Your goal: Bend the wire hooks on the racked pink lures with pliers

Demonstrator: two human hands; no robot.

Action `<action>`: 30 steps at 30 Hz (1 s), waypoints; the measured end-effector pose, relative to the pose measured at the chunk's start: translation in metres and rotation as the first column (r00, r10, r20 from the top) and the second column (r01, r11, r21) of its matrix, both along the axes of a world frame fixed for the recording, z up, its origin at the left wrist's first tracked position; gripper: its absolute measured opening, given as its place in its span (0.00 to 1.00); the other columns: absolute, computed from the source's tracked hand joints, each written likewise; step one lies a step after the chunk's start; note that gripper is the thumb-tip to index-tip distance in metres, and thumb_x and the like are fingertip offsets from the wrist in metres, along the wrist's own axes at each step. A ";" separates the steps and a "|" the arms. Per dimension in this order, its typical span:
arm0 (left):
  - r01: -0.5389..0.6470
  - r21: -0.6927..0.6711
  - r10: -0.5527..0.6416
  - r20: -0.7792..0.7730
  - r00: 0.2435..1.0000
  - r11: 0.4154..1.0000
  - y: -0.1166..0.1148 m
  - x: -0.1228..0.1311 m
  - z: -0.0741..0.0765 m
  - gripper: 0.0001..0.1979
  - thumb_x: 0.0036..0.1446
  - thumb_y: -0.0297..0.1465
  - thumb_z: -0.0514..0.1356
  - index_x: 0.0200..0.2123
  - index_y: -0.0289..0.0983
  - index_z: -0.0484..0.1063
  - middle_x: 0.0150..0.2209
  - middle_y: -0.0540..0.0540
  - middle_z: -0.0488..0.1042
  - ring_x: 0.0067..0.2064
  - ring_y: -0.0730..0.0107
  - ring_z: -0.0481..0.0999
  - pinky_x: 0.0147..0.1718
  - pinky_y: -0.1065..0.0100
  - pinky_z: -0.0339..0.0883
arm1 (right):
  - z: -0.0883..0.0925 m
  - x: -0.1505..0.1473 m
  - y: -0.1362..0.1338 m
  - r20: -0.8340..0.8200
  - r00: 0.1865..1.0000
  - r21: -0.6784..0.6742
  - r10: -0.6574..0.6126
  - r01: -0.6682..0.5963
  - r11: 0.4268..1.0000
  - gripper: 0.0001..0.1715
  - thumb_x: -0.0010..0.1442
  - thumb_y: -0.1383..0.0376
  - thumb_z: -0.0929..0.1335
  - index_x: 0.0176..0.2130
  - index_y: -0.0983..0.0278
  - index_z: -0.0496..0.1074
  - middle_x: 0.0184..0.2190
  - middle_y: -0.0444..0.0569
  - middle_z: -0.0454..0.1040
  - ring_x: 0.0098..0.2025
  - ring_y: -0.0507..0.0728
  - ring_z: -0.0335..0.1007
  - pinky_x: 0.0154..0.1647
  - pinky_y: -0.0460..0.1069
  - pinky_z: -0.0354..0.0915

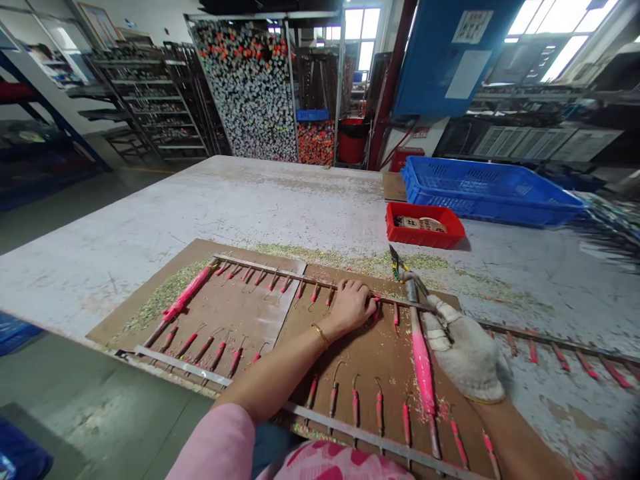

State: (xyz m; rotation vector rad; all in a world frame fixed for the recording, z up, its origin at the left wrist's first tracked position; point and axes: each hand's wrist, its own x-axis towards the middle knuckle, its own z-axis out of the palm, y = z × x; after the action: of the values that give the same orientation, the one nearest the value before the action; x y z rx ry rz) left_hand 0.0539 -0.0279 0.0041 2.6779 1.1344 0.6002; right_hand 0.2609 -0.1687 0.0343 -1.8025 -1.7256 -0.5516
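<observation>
A metal hanging rack lies flat before me, with a long upper bar, a lower bar and pink-coated side rods. Small hooks with pink coating line both bars. My bare left hand, with a gold bracelet at the wrist, is closed over the upper bar; its fingertips are at a small pink piece, partly hidden. My right hand, in a white work glove, is closed around the handles of pliers. Their dark jaws point up and away, beyond the upper bar.
Brown cardboard lies under the rack, strewn with yellow-green and pink flakes. A red tray and a large blue crate stand at the back right of the white table. More pink-coated hooks hang off a bar at right.
</observation>
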 end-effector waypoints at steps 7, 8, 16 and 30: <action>0.007 -0.004 -0.007 0.002 1.000 1.000 -0.001 -0.001 0.002 0.08 0.68 0.34 0.58 0.37 0.39 0.74 0.43 0.43 0.78 0.49 0.59 0.73 0.58 0.55 0.60 | -0.002 -0.001 -0.001 0.052 0.996 -0.104 0.074 -0.068 0.992 0.21 0.70 0.61 0.64 0.57 0.59 0.79 0.37 0.48 0.84 0.34 0.57 0.76 0.40 0.51 0.66; 0.011 -0.003 -0.011 0.000 1.000 1.000 -0.001 -0.001 0.002 0.08 0.68 0.34 0.57 0.37 0.38 0.74 0.43 0.43 0.78 0.49 0.60 0.73 0.57 0.55 0.60 | -0.002 0.000 -0.001 0.018 0.999 -0.042 0.039 -0.039 0.998 0.22 0.70 0.60 0.65 0.58 0.61 0.78 0.39 0.50 0.84 0.36 0.57 0.77 0.42 0.51 0.67; 0.002 0.008 -0.002 0.004 1.000 1.000 0.000 0.000 -0.002 0.08 0.68 0.34 0.58 0.37 0.39 0.74 0.43 0.44 0.78 0.49 0.59 0.73 0.57 0.55 0.60 | -0.001 0.003 0.001 0.099 0.991 -0.151 0.093 -0.078 0.986 0.20 0.69 0.63 0.64 0.55 0.59 0.79 0.34 0.46 0.83 0.31 0.56 0.75 0.35 0.50 0.64; 0.014 0.017 -0.014 0.004 1.000 1.000 0.000 0.000 -0.001 0.09 0.69 0.34 0.57 0.37 0.39 0.75 0.43 0.43 0.78 0.49 0.60 0.73 0.57 0.55 0.60 | -0.005 0.006 0.000 0.036 0.999 -0.011 -0.025 0.025 1.000 0.25 0.68 0.60 0.65 0.61 0.60 0.76 0.38 0.51 0.83 0.37 0.57 0.77 0.41 0.51 0.65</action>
State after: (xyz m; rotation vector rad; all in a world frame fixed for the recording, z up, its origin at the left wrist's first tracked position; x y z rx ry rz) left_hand 0.0535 -0.0282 0.0030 2.6947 1.1139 0.6158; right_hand 0.2672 -0.1692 0.0297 -1.8349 -1.7357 -0.5885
